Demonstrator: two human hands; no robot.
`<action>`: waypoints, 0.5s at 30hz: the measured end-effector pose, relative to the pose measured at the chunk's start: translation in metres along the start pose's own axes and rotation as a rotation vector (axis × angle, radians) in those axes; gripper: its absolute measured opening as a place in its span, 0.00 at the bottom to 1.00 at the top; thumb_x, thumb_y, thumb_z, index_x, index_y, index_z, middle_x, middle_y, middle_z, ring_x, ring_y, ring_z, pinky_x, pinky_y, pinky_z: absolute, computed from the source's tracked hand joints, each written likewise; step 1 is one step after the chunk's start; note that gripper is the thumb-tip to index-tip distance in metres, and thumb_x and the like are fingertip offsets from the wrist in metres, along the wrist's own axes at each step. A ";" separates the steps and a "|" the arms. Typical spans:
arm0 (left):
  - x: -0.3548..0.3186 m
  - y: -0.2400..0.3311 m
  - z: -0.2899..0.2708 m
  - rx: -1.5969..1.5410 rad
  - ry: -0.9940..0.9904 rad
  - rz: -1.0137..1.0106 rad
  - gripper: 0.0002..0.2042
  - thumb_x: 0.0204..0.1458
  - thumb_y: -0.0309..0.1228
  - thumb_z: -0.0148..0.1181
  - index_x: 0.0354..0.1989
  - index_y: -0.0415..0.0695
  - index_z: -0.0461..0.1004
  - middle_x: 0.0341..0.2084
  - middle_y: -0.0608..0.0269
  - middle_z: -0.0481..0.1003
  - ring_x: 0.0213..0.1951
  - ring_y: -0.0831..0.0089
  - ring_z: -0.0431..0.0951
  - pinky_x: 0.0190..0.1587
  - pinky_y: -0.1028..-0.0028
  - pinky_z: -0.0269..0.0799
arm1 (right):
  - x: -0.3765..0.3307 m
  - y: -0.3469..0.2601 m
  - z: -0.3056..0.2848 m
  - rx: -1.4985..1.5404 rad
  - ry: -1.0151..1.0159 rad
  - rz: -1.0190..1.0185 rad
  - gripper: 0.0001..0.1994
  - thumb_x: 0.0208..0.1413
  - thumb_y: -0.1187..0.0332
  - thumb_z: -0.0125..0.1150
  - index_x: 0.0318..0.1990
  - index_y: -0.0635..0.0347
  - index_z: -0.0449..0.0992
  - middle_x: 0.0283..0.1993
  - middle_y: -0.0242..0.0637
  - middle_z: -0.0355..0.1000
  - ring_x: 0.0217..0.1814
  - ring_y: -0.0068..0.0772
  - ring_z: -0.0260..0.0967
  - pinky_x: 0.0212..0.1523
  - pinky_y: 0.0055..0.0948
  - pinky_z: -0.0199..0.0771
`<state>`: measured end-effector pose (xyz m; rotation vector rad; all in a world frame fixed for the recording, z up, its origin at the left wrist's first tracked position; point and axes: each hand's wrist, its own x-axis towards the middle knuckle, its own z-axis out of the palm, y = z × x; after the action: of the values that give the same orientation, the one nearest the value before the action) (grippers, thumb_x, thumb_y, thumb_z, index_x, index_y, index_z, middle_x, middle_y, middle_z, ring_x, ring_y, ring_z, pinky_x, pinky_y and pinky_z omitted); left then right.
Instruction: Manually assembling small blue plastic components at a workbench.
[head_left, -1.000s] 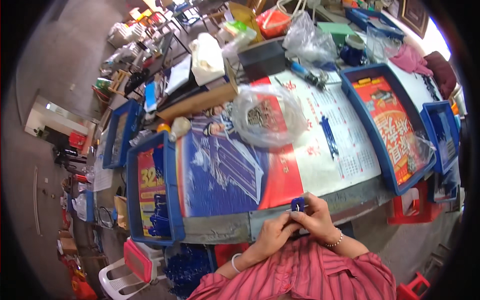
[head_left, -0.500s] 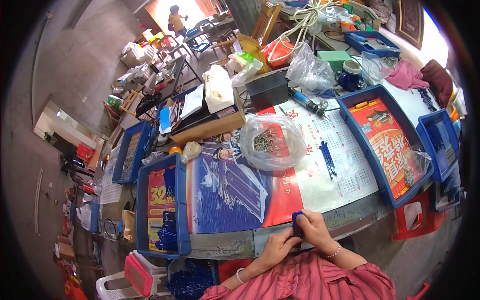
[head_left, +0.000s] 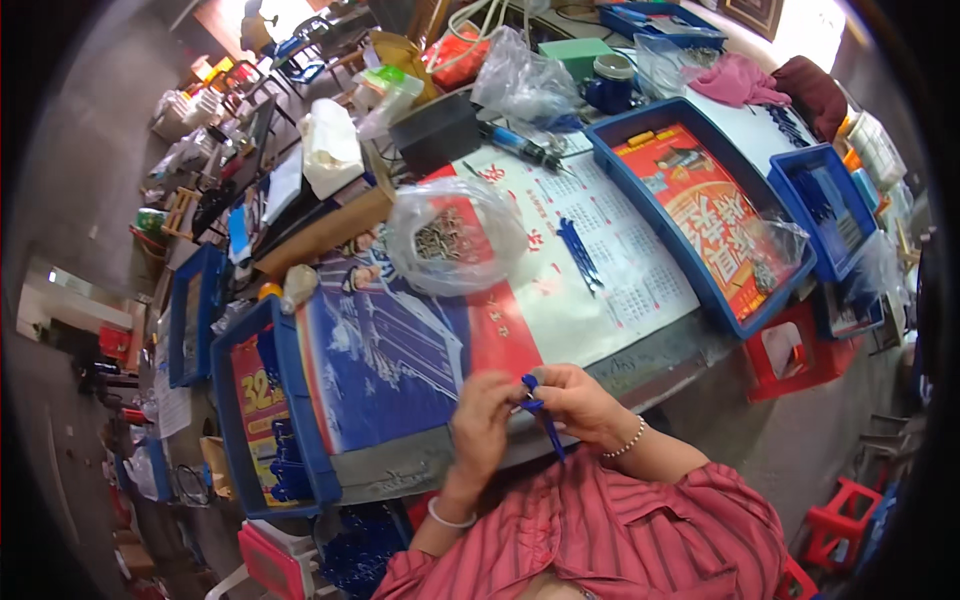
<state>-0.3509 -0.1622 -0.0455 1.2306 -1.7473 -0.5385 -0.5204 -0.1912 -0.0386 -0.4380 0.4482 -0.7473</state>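
My right hand (head_left: 580,405) pinches a slender blue strap-like piece (head_left: 552,436), whose tail hangs toward my lap. A small silvery bit shows at its upper end. Against that end, my left hand (head_left: 480,430) has its fingers drawn together; they are blurred, and whatever is between them is hidden. Beyond the hands, a clear plastic bag (head_left: 506,240) lies open around a heap of small metal parts (head_left: 440,238). To its right, several similar slender blue pieces (head_left: 578,258) lie in a bunch on the calendar poster (head_left: 635,285).
At left, a blue tray (head_left: 322,455) holds dark blue pieces. A larger blue tray (head_left: 655,225) stands at right, beside a smaller blue bin (head_left: 845,240). Farther back are a blue-handled power tool (head_left: 515,140), a black box (head_left: 435,130) and a blue jar (head_left: 610,90). A red stool (head_left: 790,350) stands below the table.
The view has shifted, so the table sits farther left. My hands have drawn apart slightly and risen; the blue piece, earlier mostly covered by the fingers, now hangs down in sight.
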 end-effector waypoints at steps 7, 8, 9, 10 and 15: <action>0.027 0.007 0.001 -0.019 0.170 0.044 0.27 0.40 0.17 0.62 0.53 0.43 0.65 0.57 0.53 0.62 0.55 0.58 0.66 0.54 0.64 0.64 | -0.009 -0.008 0.010 -0.412 -0.060 -0.058 0.12 0.48 0.73 0.67 0.31 0.60 0.65 0.28 0.25 0.67 0.26 0.16 0.66 0.24 0.16 0.64; 0.027 0.006 0.005 -0.202 0.237 0.044 0.34 0.39 0.18 0.64 0.59 0.45 0.59 0.58 0.53 0.60 0.55 0.58 0.65 0.55 0.63 0.63 | -0.012 -0.009 0.014 -0.418 -0.060 -0.042 0.12 0.48 0.73 0.67 0.31 0.60 0.65 0.28 0.25 0.67 0.26 0.16 0.66 0.24 0.16 0.64; 0.027 0.005 0.005 -0.338 0.192 -0.029 0.45 0.36 0.22 0.69 0.64 0.46 0.47 0.60 0.53 0.58 0.57 0.60 0.65 0.56 0.62 0.63 | -0.015 -0.011 0.018 -0.477 -0.053 -0.031 0.13 0.48 0.72 0.68 0.31 0.60 0.65 0.27 0.25 0.67 0.28 0.16 0.67 0.26 0.16 0.65; 0.026 0.005 0.006 -0.344 0.204 -0.040 0.45 0.36 0.22 0.69 0.64 0.46 0.47 0.60 0.53 0.58 0.57 0.60 0.65 0.56 0.62 0.63 | -0.018 -0.014 0.019 -0.535 -0.044 -0.019 0.14 0.48 0.71 0.68 0.31 0.60 0.65 0.27 0.25 0.66 0.30 0.17 0.68 0.28 0.17 0.67; 0.024 0.009 -0.010 -1.130 0.117 -0.358 0.49 0.33 0.31 0.75 0.64 0.46 0.48 0.59 0.50 0.58 0.57 0.61 0.64 0.57 0.64 0.64 | -0.020 -0.009 0.008 -0.946 0.148 -0.137 0.11 0.48 0.72 0.68 0.32 0.63 0.69 0.26 0.25 0.67 0.26 0.10 0.58 0.25 0.14 0.59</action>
<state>-0.3495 -0.1783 -0.0234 0.6908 -0.8220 -1.3809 -0.5340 -0.1808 -0.0233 -1.3111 0.9156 -0.6661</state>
